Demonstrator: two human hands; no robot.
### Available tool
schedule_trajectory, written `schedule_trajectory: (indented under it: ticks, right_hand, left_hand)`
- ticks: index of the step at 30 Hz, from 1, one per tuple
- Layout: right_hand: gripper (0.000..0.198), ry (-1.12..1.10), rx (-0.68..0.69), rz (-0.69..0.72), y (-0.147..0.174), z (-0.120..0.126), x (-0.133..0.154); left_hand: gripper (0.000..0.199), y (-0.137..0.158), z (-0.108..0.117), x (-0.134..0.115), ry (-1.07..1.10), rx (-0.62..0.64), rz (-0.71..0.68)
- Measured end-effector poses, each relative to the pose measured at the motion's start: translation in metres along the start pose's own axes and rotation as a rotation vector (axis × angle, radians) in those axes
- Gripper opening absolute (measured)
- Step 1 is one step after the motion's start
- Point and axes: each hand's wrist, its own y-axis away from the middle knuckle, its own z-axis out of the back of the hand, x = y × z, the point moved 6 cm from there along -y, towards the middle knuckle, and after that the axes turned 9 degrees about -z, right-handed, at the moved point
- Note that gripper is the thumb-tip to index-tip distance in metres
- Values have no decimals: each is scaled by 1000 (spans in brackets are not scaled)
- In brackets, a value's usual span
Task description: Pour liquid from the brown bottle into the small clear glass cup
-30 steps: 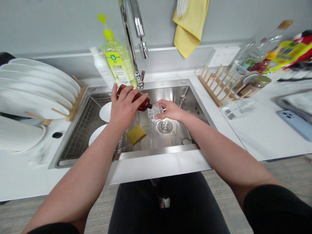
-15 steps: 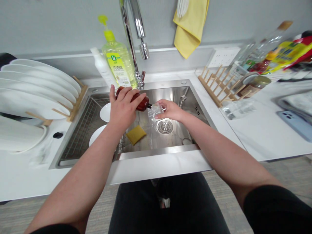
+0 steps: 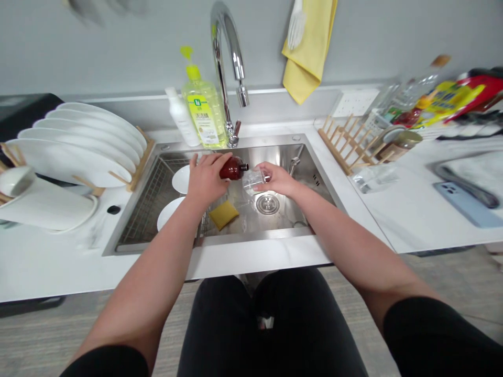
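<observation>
Over the steel sink (image 3: 310,207), my left hand (image 3: 208,177) is wrapped round a dark red-brown bottle (image 3: 231,168), which lies nearly on its side with its narrow black mouth pointing right. My right hand (image 3: 275,178) grips a small clear cup (image 3: 251,181), close to the bottle's mouth. Whether liquid passes between them cannot be made out. Below the hands are the round drain (image 3: 268,204) and a yellow sponge (image 3: 223,214). White bowls (image 3: 181,179) sit in the wire rack (image 3: 137,209) at the sink's left, partly hidden by my left arm.
Behind the sink stand a chrome faucet (image 3: 220,68), a yellow-green dish soap bottle (image 3: 204,115) and a white bottle (image 3: 183,118). White plates (image 3: 78,152) fill a wooden rack on the left. At right are a wooden rack (image 3: 341,146), jars and a phone (image 3: 467,203).
The bottle is now nearer level, its mouth raised a little above the cup. My view has shifted slightly. Both hands keep their hold.
</observation>
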Motion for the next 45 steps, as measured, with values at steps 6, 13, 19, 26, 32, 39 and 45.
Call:
schedule_trajectory:
  ticks: [6,13,19,26,32,39,45]
  right_hand:
    - [75,-98,-32,-4,21,-2,18]
    - [78,-114,-178,4,63,1,23]
    - [74,-145,-247,-4,117,4,28]
    - [72,-196,-305,-9,189,8,42]
    - [71,-215,-286,1,246,14,48]
    - [74,-220,-307,15,290,19,39]
    - [75,-201,-335,-43,305,15,24]
  left_hand:
    - [91,9,1,16,382,-193,210]
    - [79,56,15,-3,681,-362,388]
    - [79,113,41,-25,651,-404,525]
    - [81,165,70,-42,840,-553,538]
    - [80,207,102,-50,922,-572,555]
    - [79,227,133,-56,919,-517,546]
    - [81,225,140,-70,891,-498,529]
